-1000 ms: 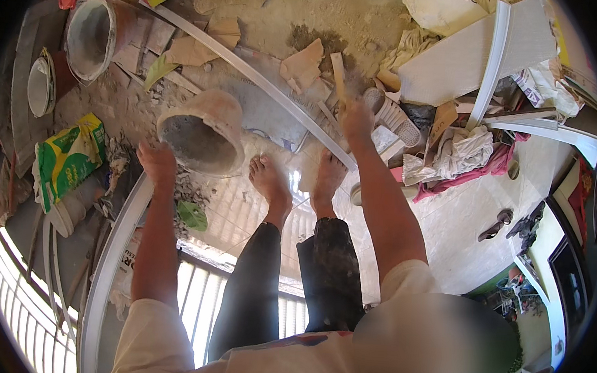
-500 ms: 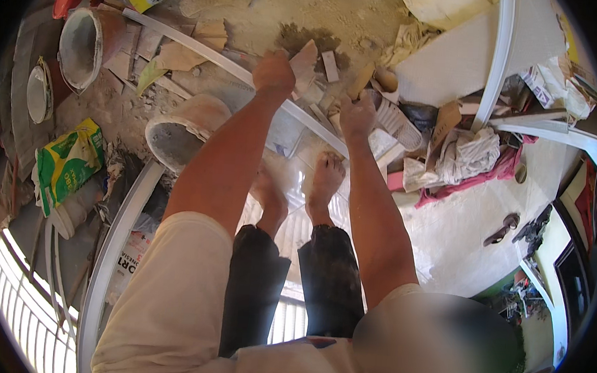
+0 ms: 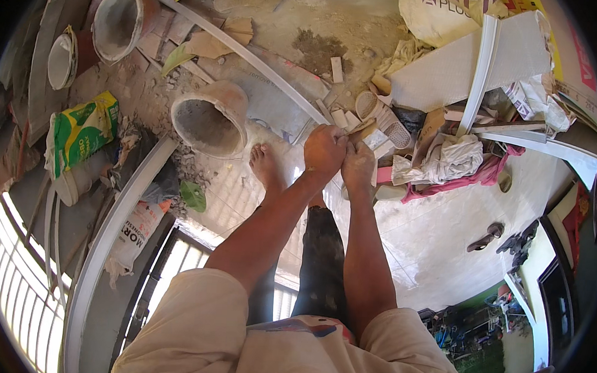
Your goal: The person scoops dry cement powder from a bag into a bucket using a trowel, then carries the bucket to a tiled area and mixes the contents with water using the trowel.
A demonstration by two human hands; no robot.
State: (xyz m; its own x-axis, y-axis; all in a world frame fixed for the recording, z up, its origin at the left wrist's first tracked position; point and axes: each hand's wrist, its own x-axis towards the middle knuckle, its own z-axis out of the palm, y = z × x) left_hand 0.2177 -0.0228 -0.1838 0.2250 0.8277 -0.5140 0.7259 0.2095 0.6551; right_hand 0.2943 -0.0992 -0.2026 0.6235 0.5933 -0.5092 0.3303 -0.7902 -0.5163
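Note:
My left hand [image 3: 325, 151] and my right hand [image 3: 359, 167] are closed and held together in front of me, touching or nearly so. A flat tan piece [image 3: 363, 131] sticks out above my right hand, its far end pointing away from me; its kind is not clear. Whatever is inside my left fist is hidden by the fingers. Just beyond the hands, a long white strip [image 3: 245, 52] runs diagonally across the dusty floor. A worn light sandal [image 3: 391, 127] lies just right of the hands, among small white offcuts [image 3: 339, 118].
Left of my bare foot [image 3: 267, 166] stands a mortar-crusted bucket [image 3: 211, 118]; another bucket [image 3: 124, 25] is farther off. A green and yellow sack [image 3: 82, 134] lies at left. On the right are crumpled cloths [image 3: 448, 160], a white board [image 3: 467, 63] and a curved white strip [image 3: 478, 81].
Both hands have come nearer to me and together. The triangular flat piece that showed at my left hand no longer shows. My view has shifted, and the bucket at left shows more fully.

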